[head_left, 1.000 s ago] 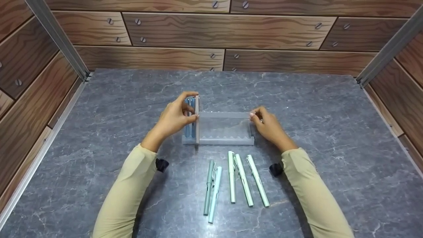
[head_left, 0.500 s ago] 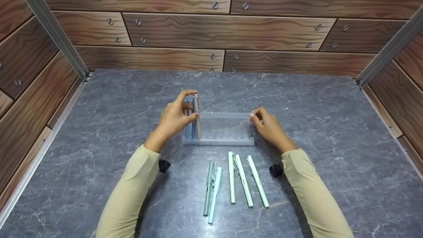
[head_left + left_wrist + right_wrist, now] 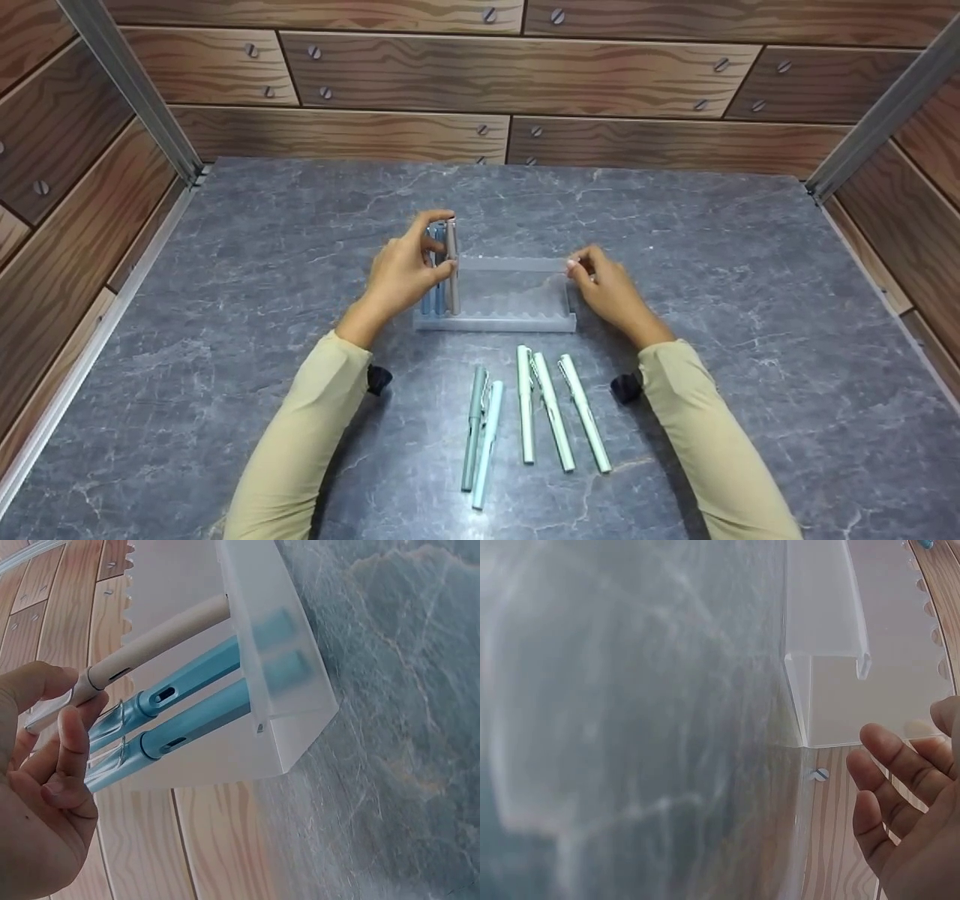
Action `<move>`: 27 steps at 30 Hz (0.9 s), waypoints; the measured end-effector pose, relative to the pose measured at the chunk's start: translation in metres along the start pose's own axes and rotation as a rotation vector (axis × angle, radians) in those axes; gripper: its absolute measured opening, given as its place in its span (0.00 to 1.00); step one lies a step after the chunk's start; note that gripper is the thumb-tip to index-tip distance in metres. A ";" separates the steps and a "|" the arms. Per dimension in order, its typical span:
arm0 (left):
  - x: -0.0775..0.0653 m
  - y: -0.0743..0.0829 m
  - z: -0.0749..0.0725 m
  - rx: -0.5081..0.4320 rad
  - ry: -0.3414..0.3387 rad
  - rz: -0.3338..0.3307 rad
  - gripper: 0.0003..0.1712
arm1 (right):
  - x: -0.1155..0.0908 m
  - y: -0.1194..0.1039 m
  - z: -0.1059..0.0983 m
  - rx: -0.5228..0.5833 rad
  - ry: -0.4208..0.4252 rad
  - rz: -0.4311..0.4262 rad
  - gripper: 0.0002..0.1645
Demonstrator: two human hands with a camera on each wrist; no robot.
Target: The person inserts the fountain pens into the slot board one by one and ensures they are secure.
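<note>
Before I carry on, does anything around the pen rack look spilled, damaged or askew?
Nothing looks spilled or damaged. One odd spot: the lower ends of both blue pens show through the frosted lip of the pen rack, but the beige pen, held in the left hand, shows none there; it may not be fully seated.

No legible text, no readable labels, brands, numbers or signs, in any view

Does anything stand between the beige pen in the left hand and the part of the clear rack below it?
Nothing visible does. The two blue pens sit alongside the beige pen, seemingly not across its path. Its lower end is at the front ledge; whether it touches the edge, I cannot tell.
</note>
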State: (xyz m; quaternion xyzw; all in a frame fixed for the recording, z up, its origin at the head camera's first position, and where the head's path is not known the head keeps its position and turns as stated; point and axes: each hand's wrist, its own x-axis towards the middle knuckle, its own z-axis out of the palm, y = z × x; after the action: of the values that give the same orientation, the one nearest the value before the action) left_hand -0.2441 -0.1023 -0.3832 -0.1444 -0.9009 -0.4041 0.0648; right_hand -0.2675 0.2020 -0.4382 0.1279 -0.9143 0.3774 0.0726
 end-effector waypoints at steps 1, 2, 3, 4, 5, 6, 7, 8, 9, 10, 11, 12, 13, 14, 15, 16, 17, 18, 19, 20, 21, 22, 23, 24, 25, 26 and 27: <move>0.000 0.000 0.000 0.003 -0.001 -0.002 0.36 | 0.000 0.000 0.000 -0.002 -0.001 -0.002 0.09; 0.000 0.000 0.000 0.004 -0.001 -0.002 0.36 | 0.000 0.000 0.000 0.000 -0.002 0.000 0.10; 0.000 0.000 0.001 0.006 0.000 -0.003 0.36 | 0.000 0.000 0.000 0.001 -0.003 0.001 0.10; 0.000 0.000 0.001 0.007 0.001 -0.001 0.36 | 0.000 -0.001 0.000 0.002 -0.005 0.002 0.10; -0.001 0.000 0.001 0.009 0.003 0.000 0.36 | 0.000 -0.001 0.000 0.003 -0.006 0.004 0.11; -0.001 0.000 0.001 0.012 0.006 0.006 0.36 | 0.000 -0.001 -0.001 0.000 -0.008 0.005 0.11; -0.001 0.001 0.002 0.015 0.007 0.012 0.36 | -0.001 -0.001 -0.001 -0.005 -0.009 0.004 0.11; -0.001 0.001 0.002 0.018 0.011 0.019 0.36 | 0.000 -0.001 -0.001 -0.005 -0.011 0.006 0.10; -0.001 0.000 0.003 0.022 0.014 0.025 0.36 | 0.000 -0.001 -0.001 -0.009 -0.012 0.004 0.10; -0.002 0.000 0.003 0.026 0.017 0.030 0.36 | 0.000 -0.001 -0.001 -0.013 -0.012 0.003 0.10; -0.002 0.000 0.003 0.030 0.020 0.035 0.36 | 0.000 -0.001 -0.001 -0.013 -0.012 0.001 0.10; -0.002 0.000 0.004 0.031 0.020 0.040 0.36 | 0.000 -0.001 -0.001 -0.017 -0.011 -0.001 0.09; -0.002 0.000 0.004 0.032 0.018 0.041 0.36 | 0.000 -0.001 -0.001 -0.016 -0.010 -0.002 0.09; -0.002 0.000 0.005 0.035 0.016 0.040 0.36 | -0.001 -0.001 -0.001 -0.014 -0.010 -0.001 0.09; -0.002 0.000 0.005 0.039 0.012 0.039 0.36 | -0.001 -0.001 -0.001 -0.012 -0.008 0.000 0.09; -0.002 0.000 0.006 0.044 0.008 0.039 0.36 | -0.001 -0.001 -0.001 -0.008 -0.007 0.002 0.09; -0.003 0.000 0.006 0.048 0.004 0.037 0.36 | -0.001 -0.001 0.000 -0.008 -0.007 0.003 0.09; -0.003 0.000 0.007 0.053 0.000 0.037 0.36 | -0.001 0.000 0.000 -0.006 -0.006 0.004 0.10; -0.003 0.000 0.008 0.061 -0.003 0.037 0.36 | -0.001 0.000 0.000 -0.004 -0.006 0.005 0.10; -0.004 0.000 0.008 0.068 -0.005 0.040 0.36 | -0.001 0.000 0.000 -0.006 -0.006 0.003 0.10; -0.004 0.000 0.008 0.073 -0.006 0.043 0.36 | -0.001 0.000 0.000 -0.006 -0.006 0.001 0.10; -0.004 -0.001 0.009 0.079 -0.007 0.047 0.36 | -0.001 0.000 0.000 -0.010 -0.007 -0.002 0.10; -0.005 -0.001 0.009 0.083 -0.007 0.052 0.36 | -0.001 -0.001 -0.001 -0.011 -0.008 -0.003 0.10; -0.005 -0.001 0.009 0.086 -0.007 0.058 0.35 | -0.001 -0.001 -0.001 -0.009 -0.011 -0.003 0.10; -0.005 -0.001 0.009 0.088 -0.007 0.063 0.35 | -0.001 -0.001 -0.001 -0.010 -0.014 -0.003 0.10; -0.005 -0.002 0.010 0.087 -0.007 0.065 0.35 | -0.001 -0.001 -0.001 -0.013 -0.017 -0.002 0.10; -0.006 -0.002 0.010 0.085 -0.007 0.066 0.35 | -0.001 -0.001 -0.001 -0.013 -0.021 0.001 0.10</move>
State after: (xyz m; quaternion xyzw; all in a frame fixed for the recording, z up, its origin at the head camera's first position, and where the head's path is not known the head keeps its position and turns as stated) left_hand -0.2396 -0.0974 -0.3930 -0.1726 -0.9122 -0.3627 0.0807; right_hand -0.2660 0.2021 -0.4366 0.1309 -0.9175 0.3700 0.0637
